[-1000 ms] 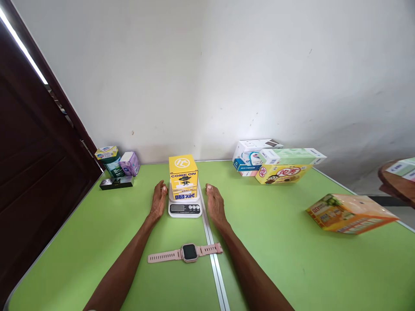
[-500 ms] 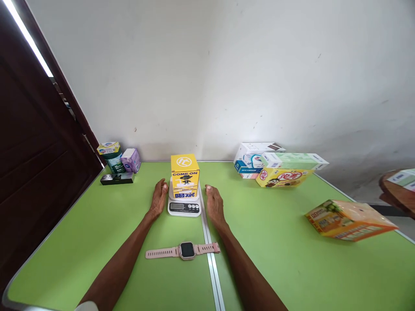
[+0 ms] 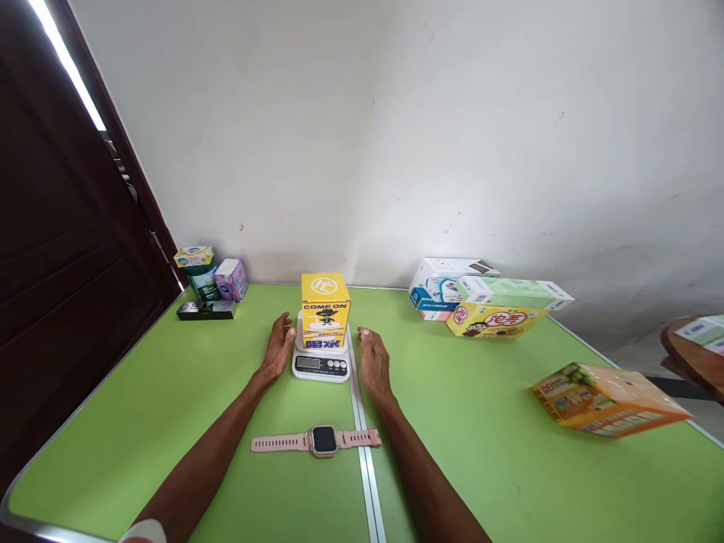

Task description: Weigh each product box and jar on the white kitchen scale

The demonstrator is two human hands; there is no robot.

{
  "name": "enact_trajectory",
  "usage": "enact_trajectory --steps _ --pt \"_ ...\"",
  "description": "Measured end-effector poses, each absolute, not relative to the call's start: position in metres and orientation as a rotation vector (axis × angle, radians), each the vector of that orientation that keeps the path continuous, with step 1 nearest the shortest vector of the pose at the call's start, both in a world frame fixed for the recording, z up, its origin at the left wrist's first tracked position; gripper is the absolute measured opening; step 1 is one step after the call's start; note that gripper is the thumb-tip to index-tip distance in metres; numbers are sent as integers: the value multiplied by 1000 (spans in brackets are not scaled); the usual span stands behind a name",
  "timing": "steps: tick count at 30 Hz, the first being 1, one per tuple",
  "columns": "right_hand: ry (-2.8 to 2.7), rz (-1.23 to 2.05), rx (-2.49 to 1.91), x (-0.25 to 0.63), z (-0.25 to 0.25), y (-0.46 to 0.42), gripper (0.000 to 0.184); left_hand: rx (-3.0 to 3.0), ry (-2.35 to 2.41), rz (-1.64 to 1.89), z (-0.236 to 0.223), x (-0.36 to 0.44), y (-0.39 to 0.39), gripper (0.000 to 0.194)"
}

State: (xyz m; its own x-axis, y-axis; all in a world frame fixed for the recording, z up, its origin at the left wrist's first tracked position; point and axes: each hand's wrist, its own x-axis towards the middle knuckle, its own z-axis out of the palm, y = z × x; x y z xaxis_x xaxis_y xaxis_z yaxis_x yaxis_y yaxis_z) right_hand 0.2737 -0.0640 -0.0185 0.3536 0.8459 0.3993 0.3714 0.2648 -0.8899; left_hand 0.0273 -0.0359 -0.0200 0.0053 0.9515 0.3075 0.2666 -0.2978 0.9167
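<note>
A yellow box (image 3: 326,313) marked COME ON stands upright on a white digital kitchen scale (image 3: 321,368). My left hand (image 3: 279,347) rests on the green table just left of the scale, fingers loosely extended and nothing in them. On the other side, my right hand (image 3: 374,360) lies beside the scale, also open and holding nothing. Neither hand grips the box. Nearer to me, between my forearms, a smartwatch (image 3: 324,440) with a pink strap lies stretched flat, face up. The scale's display is too small to read.
At the far left sit a green canister (image 3: 202,282), a purple pack (image 3: 231,280) and a black box (image 3: 206,311). Stacked cartons, including a yellow one (image 3: 498,320), stand far right. An orange carton (image 3: 611,400) lies nearer. Another person's hand (image 3: 687,354) shows at the right edge.
The view has shifted slightly. My hands, the yellow box, the scale and the smartwatch keep the same places relative to each other.
</note>
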Motion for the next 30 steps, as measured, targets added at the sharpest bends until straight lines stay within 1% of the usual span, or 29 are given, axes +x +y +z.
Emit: enact_trajectory --steps 8,12,14,16,20,22,27,30 --pt "-1330 353 -1314 272 -2 -71 68 1754 1153 1278 12 31 -46 114" --pt "-1465 277 -1271 265 13 -69 64 1812 1156 1184 29 38 -36 130" --pt "-1521 268 -1272 262 18 -69 62 1834 1146 1135 33 42 -31 134" --pt "-1568 274 -1295 261 21 -71 58 1839 1108 1117 35 45 -26 131" --pt "-1622 280 -1358 262 24 -73 53 1826 1052 1115 38 45 -19 117" --pt "-1624 267 -1398 261 25 -73 55 1809 1057 1094 39 44 -17 115" --pt "-1635 217 -1447 256 30 -72 61 1724 1019 1102 38 42 -16 119" --pt "-1650 228 -1463 250 38 -73 63 1680 1003 1143 39 36 -22 112"
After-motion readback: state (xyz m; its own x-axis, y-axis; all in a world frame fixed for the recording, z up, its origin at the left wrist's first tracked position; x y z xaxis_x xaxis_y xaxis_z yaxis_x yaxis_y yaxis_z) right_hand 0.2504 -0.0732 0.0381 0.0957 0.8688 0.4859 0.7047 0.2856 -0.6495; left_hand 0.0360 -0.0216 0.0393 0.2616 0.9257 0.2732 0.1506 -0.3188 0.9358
